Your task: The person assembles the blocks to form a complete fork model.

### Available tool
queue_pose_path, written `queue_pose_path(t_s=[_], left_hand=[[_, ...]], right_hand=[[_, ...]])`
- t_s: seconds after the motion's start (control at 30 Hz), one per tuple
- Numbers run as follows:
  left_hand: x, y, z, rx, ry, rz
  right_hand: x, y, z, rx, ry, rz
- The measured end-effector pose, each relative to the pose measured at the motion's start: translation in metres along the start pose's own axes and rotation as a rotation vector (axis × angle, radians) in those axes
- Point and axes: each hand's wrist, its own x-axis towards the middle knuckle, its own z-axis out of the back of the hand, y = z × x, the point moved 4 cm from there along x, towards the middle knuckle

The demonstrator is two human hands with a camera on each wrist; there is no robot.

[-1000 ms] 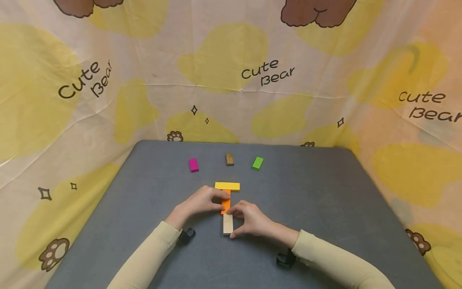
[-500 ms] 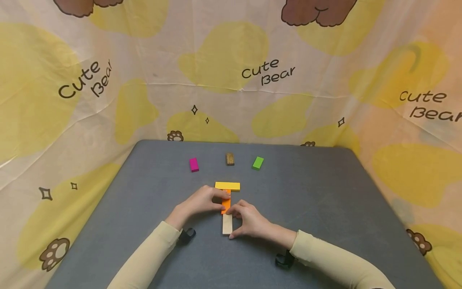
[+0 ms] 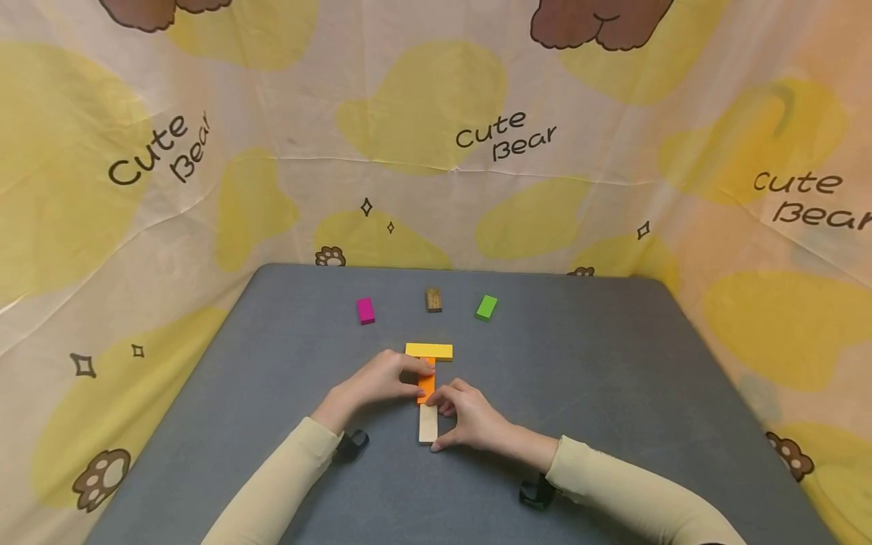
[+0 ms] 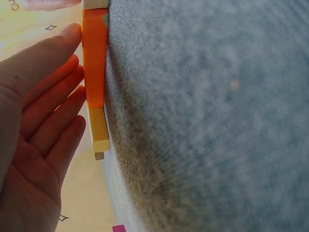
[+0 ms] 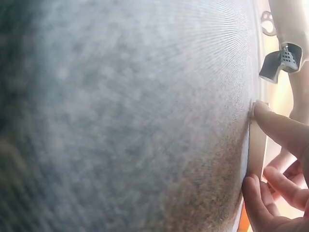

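Observation:
Three blocks form a T in the head view: a yellow block [image 3: 429, 350] lies crosswise, an orange block [image 3: 426, 387] runs toward me from it, and a plain wooden block [image 3: 428, 424] continues the line. My left hand [image 3: 379, 378] touches the orange block with thumb and fingertips; in the left wrist view its fingers are fairly straight along the orange block [image 4: 94, 58]. My right hand [image 3: 473, 418] holds the plain block between thumb at the near end and index finger near the far end. The right wrist view shows the plain block [image 5: 257, 150] edge-on between them.
Farther back on the grey table [image 3: 579, 363] lie a magenta block [image 3: 365, 311], a brown block [image 3: 434, 300] and a green block [image 3: 487, 307]. A printed cloth [image 3: 409, 113] hangs behind the table and along its sides.
The plain block has shifted slightly left, closer into line with the orange one, and my right hand has moved with it. My left hand has stayed in place.

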Motion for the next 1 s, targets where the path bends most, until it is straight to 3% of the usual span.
queue_pose_path(t_s=[1.0], left_hand=[[0.0029,0.0032,0.0002,-0.007,-0.011,-0.015]], right_hand=[[0.0064,0.0007,-0.0021,0.008,0.005,-0.003]])
